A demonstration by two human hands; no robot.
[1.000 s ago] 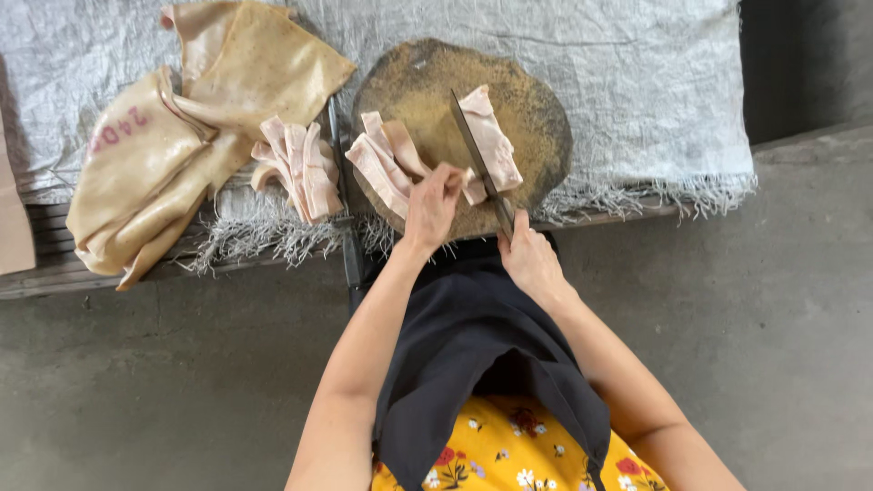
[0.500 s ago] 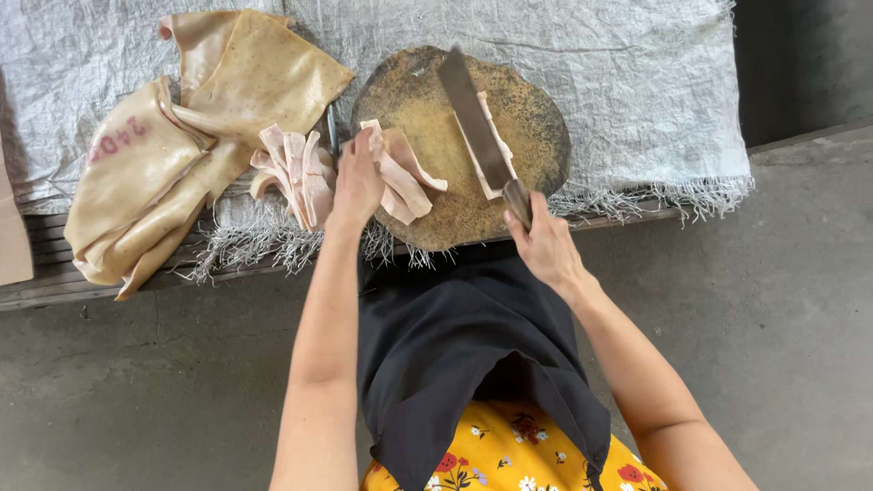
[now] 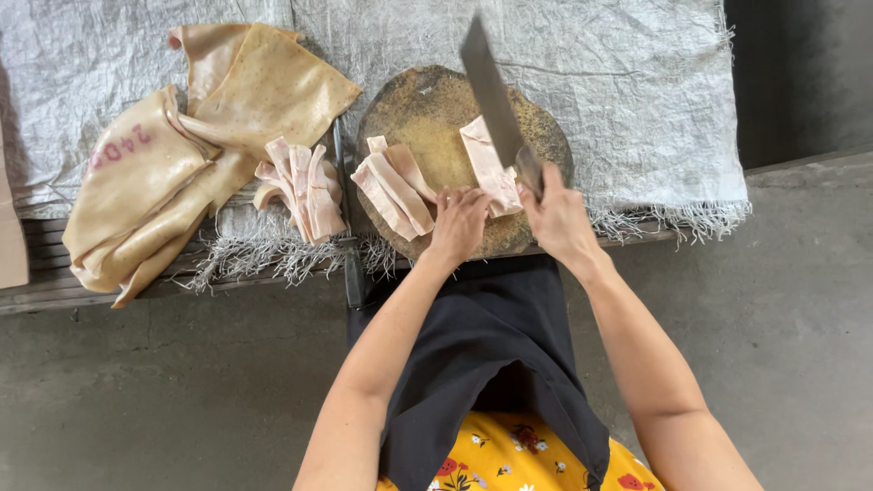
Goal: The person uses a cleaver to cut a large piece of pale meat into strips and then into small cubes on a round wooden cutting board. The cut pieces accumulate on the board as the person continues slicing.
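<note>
A round wooden chopping block [image 3: 427,109] lies on a table covered with a white woven sheet. My right hand [image 3: 556,214] grips the handle of a cleaver [image 3: 489,86], whose blade is raised and tilted over the block. Under it lies a pale slab of meat [image 3: 486,164]. My left hand [image 3: 459,223] rests on the block's near edge, fingers touching that slab, beside a stack of cut meat strips [image 3: 393,186].
A pile of cut strips [image 3: 302,186] lies left of the block on the sheet [image 3: 637,82]. Large tan sheets of pork skin [image 3: 173,164] are heaped at the far left. A dark metal bar [image 3: 346,227] runs along the block's left side. Concrete floor [image 3: 164,400] below.
My left hand has moved right from the stack of strips to the slab under the blade. The cleaver has lifted and swung more upright over the block.
</note>
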